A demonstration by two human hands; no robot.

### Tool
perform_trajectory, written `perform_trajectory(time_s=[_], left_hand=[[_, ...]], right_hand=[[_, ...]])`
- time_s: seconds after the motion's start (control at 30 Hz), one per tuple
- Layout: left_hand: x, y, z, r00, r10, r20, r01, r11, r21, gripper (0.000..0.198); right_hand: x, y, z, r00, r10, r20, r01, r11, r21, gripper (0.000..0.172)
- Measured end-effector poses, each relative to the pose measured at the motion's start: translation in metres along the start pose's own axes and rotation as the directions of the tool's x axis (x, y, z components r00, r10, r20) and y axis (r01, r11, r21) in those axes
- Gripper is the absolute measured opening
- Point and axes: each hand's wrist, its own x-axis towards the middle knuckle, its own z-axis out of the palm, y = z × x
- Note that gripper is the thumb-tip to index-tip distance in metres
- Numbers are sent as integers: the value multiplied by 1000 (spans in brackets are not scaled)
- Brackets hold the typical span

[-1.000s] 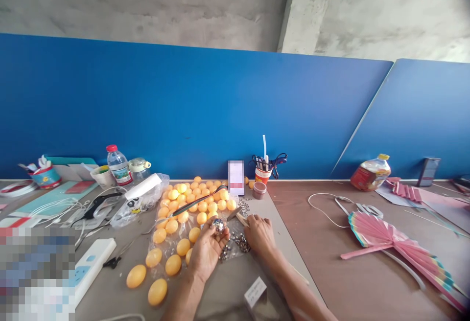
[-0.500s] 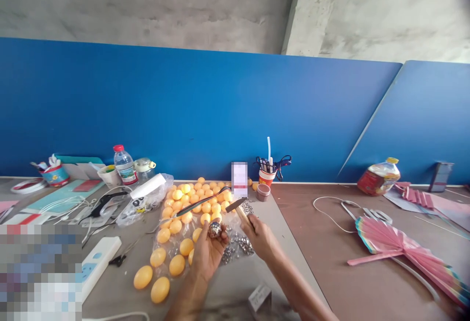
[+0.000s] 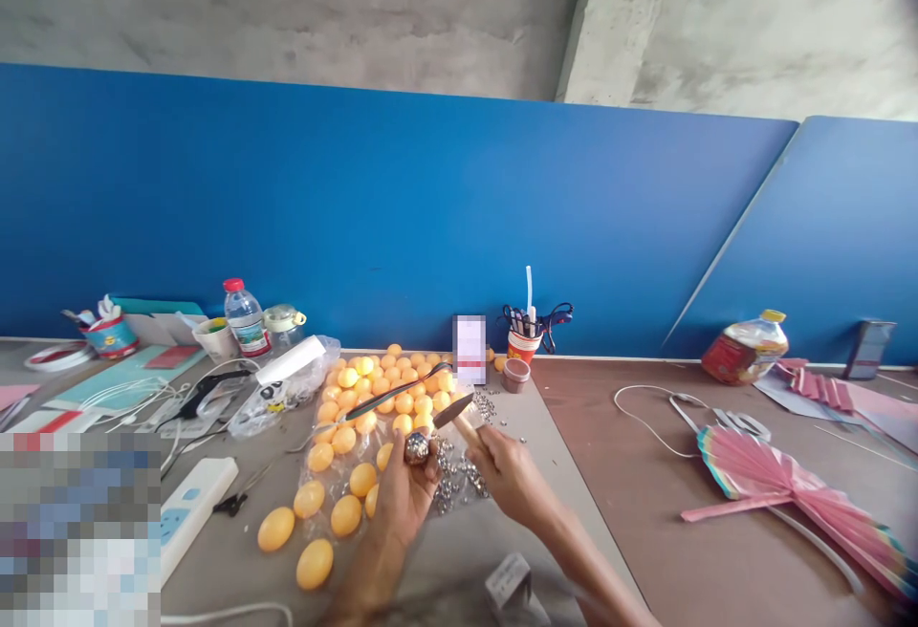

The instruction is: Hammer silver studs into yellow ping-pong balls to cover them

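My left hand (image 3: 405, 495) is closed around a silver-studded ball (image 3: 417, 448), holding it up on the fingertips. In my right hand (image 3: 513, 479) is a hammer (image 3: 468, 429) with a light wooden handle and a dark head. The head's left end is close above the ball; whether they touch I cannot tell. Below and beyond my hands lies a heap of small shiny silver pieces (image 3: 459, 484), partly hidden by them. Many orange balls (image 3: 345, 515), like ping-pong balls, lie on the left, most on clear plastic.
A dark strap-like cord (image 3: 387, 399) crosses the orange balls. Behind stand a small lidded tub (image 3: 515, 376) and a cup of tools (image 3: 522, 345). A power strip (image 3: 193, 512) lies left, a small box (image 3: 511, 581) near the front, a pink fan (image 3: 789, 484) right.
The hammer has moved left and slightly down, bringing its head nearer the studded ball. My left hand has barely shifted and still holds the ball.
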Motion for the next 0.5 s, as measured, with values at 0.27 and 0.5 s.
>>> perform_trajectory(time_s=[0.27, 0.5], left_hand=[[0, 0, -2, 999, -13, 38, 12, 1000, 17, 35], [0, -3, -1, 999, 38, 26, -40, 996, 83, 36]], right_hand=[[-1, 2, 5, 1000, -8, -23, 9, 998, 70, 21], [-1, 0, 4, 1000, -10, 5, 10, 998, 58, 20]])
